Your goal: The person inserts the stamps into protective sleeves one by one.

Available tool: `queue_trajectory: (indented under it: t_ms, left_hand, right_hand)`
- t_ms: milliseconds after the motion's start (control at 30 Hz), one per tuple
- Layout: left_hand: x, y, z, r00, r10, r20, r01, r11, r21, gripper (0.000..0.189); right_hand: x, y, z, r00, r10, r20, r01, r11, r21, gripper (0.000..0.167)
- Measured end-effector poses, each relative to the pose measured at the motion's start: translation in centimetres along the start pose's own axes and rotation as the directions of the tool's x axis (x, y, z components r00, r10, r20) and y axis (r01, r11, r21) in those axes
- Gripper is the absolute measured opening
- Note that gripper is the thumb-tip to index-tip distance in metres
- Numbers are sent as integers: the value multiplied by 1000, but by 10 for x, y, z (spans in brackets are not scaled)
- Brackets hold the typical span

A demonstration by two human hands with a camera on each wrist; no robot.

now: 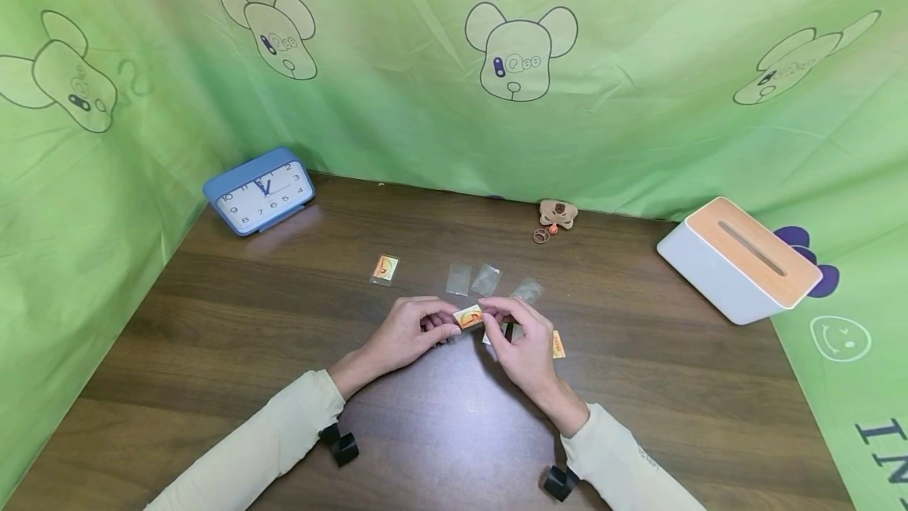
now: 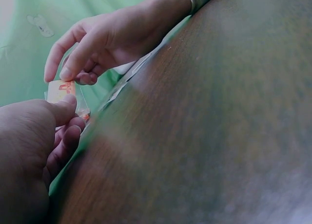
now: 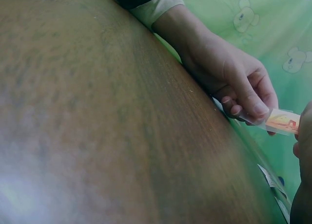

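Note:
In the head view, a small yellow-orange printed card (image 1: 468, 317) is held between both hands above the table. My left hand (image 1: 417, 330) pinches a clear plastic sleeve around the card; the sleeve's edge (image 3: 262, 118) shows in the right wrist view. The right hand (image 1: 526, 344) pinches the card's other end between thumb and fingertips, as the left wrist view also shows. Partly hidden behind the right hand lie more cards (image 1: 559, 344). Just beyond the hands are clear sleeves (image 1: 459, 280). Left of them lies a sleeved card (image 1: 385, 268).
A blue clock (image 1: 262, 192) stands at the back left of the brown wooden table (image 1: 213, 337). At the back edge lies a brown plush keychain (image 1: 558, 214). A white tissue box (image 1: 738, 262) with a wooden lid stands on the right. Green cloth (image 1: 397, 85) hangs around the table.

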State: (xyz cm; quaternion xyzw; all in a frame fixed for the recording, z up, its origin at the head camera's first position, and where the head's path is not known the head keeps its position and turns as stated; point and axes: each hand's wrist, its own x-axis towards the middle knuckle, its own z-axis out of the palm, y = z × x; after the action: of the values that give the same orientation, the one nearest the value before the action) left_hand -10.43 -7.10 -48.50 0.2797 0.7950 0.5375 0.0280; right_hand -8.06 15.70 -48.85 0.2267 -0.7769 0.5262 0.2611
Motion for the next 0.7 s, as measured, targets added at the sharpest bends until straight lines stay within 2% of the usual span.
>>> queue_trajectory:
  t_ms: [233, 533, 700]
  left_hand:
    - [0, 0, 0, 1000, 7, -7, -7, 1000, -1, 17]
    - [0, 0, 1, 1000, 11, -12, -11, 1000, 1, 17]
    - [0, -1, 1, 1000, 2, -12, -3, 1000, -13, 17]
  right_hand:
    - [-1, 1, -1, 1000, 5, 7, -5, 1000, -6, 24]
    - [-2, 1, -1, 998, 12, 56, -12, 1000, 0, 24]
    - [-2, 1, 0, 999, 22, 44, -22, 1000, -3, 22]
